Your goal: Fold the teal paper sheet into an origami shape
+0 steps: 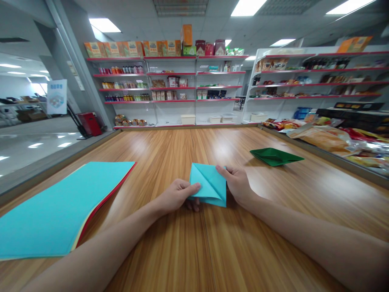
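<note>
A light-blue folded paper (209, 180) is held between both hands above the middle of the wooden table (170, 255). A diagonal crease runs across its face, and its layers part slightly along the lower edge. My left hand (179, 194) pinches the lower left side, thumb on top and fingers underneath. At the upper right corner my right hand (238, 182) grips the paper with its thumb in front; its other fingers are partly hidden behind. A dark green folded paper boat (276, 156) lies on the table beyond my right hand.
A stack of coloured paper sheets (67, 207), light blue on top with cream and red below, lies at the left. Packaged snacks (328, 140) are heaped past the table's right edge. Stocked shelves (170, 87) stand behind the far edge.
</note>
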Available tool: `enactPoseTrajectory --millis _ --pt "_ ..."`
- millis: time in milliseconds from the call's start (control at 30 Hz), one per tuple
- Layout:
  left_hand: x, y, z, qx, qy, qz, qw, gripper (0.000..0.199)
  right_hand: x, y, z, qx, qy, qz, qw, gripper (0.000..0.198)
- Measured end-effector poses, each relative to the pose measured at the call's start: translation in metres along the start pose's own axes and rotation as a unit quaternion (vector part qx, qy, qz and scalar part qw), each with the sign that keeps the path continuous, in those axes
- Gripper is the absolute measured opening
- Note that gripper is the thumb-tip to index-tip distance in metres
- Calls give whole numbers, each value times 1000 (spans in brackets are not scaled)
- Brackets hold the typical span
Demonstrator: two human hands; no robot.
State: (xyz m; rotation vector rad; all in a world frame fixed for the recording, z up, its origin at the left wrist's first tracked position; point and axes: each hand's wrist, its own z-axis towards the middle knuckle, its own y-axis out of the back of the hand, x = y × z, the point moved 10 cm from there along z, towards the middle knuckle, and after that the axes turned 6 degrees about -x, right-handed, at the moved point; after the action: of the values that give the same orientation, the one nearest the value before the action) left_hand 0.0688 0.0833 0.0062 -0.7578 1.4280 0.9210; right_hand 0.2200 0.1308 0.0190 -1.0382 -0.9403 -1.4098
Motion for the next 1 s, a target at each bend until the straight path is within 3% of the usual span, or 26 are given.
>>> enactPoseTrajectory --millis 100,267,333,567,800,1000 --pt "-2 -3 -1 13 -15 18 1000 54 -6 -5 1 32 -27 20 999 43" --pt "3 14 4 -53 -24 -86 995 47 -20 -40 -20 236 -108 -48 964 51" --pt "2 14 3 -54 -32 -83 995 45 -21 -46 -27 276 -121 -66 951 55" --pt "-5 7 1 -29 -55 -83 995 45 -13 -57 -34 324 -103 -46 939 55" --pt "3 11 2 -33 -29 -107 993 37 -14 -56 -37 336 -107 -54 934 48" --pt "-3 6 0 -3 -43 -64 997 34 -13 -56 -40 356 -101 -86 925 47"
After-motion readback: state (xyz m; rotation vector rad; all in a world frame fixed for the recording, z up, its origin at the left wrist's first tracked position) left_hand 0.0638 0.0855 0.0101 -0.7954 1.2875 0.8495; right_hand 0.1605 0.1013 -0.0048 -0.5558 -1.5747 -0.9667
